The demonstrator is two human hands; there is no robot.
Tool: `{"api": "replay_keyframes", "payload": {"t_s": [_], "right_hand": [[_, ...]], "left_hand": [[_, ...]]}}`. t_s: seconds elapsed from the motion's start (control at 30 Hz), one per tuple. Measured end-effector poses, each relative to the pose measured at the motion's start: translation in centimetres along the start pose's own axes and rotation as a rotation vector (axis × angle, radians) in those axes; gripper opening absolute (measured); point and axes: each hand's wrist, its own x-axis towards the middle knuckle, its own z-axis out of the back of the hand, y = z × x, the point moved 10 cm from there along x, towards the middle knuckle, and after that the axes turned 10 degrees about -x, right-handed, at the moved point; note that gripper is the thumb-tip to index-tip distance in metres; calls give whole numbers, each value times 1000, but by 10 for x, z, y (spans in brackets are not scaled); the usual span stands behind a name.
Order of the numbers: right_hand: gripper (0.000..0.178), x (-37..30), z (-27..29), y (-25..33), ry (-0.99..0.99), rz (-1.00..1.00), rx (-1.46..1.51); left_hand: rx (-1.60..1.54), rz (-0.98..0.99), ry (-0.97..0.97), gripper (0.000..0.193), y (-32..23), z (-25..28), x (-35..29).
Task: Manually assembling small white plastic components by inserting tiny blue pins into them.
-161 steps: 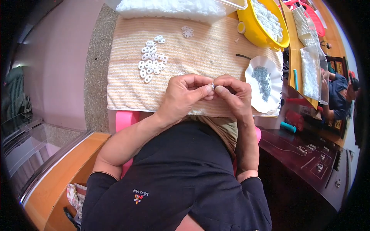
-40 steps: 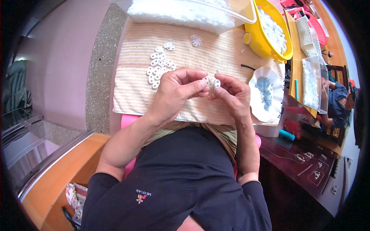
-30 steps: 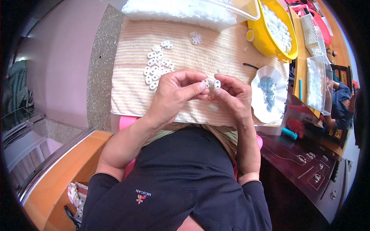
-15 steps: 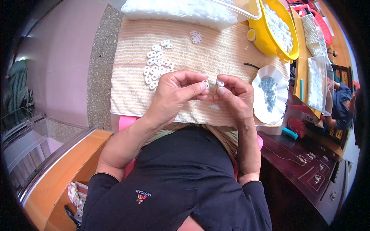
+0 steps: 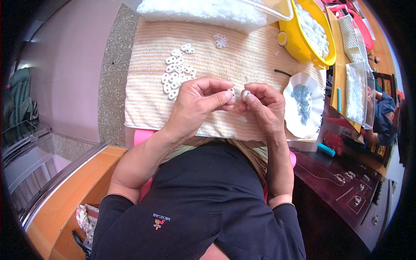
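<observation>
Over the striped towel, my two hands face each other with a narrow gap between the fingertips. My left hand (image 5: 200, 100) pinches a small white plastic piece with holes (image 5: 232, 92), mostly covered by the fingers. Between thumb and forefinger, my right hand (image 5: 265, 104) grips another small white plastic piece (image 5: 246, 94). Beyond my left hand lies a loose group of white oval two-hole plastic pieces (image 5: 170, 68). A small cluster of similar white pieces (image 5: 220, 41) rests farther off. Right of my right hand, a white fluted paper dish (image 5: 317, 104) holds many small dark metal-looking bits (image 5: 302, 104).
A clear plastic bin (image 5: 284, 9) full of white pieces stands at the far edge of the towel (image 5: 147, 108). Beside it is a yellow basin (image 5: 299, 50) of white pieces. A black stick-like item (image 5: 282, 73) lies near the dish. Another person's arm and sleeve (image 5: 383, 113) show at far right.
The white piece in my right hand has been turned between thumb and forefinger and shows a different side. My left hand has barely moved.
</observation>
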Motion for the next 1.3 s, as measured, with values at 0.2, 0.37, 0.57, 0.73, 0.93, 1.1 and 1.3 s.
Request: {"api": "replay_keyframes", "payload": {"t_s": [0.2,0.37,0.57,0.73,0.93,1.1,1.3], "right_hand": [[26,-2,-2,2,21,-7,-125],[29,-2,-5,1,35,-7,-63],[26,-1,-5,-1,45,-38,-10],[26,-1,-6,-1,53,-22,-2],[31,-1,-6,0,46,0,-25],[31,-2,-6,-1,51,2,-22],[26,-2,-6,-2,63,14,-25]], "left_hand": [[-4,-12,19,19,3,0,1],[1,-19,26,19,3,1,1],[57,-13,12,20,4,2,2],[83,-14,3,18,5,2,2],[91,-30,44,17,5,-1,2],[98,-15,45,17,6,-2,2],[96,-4,62,17,5,-4,1]]}}
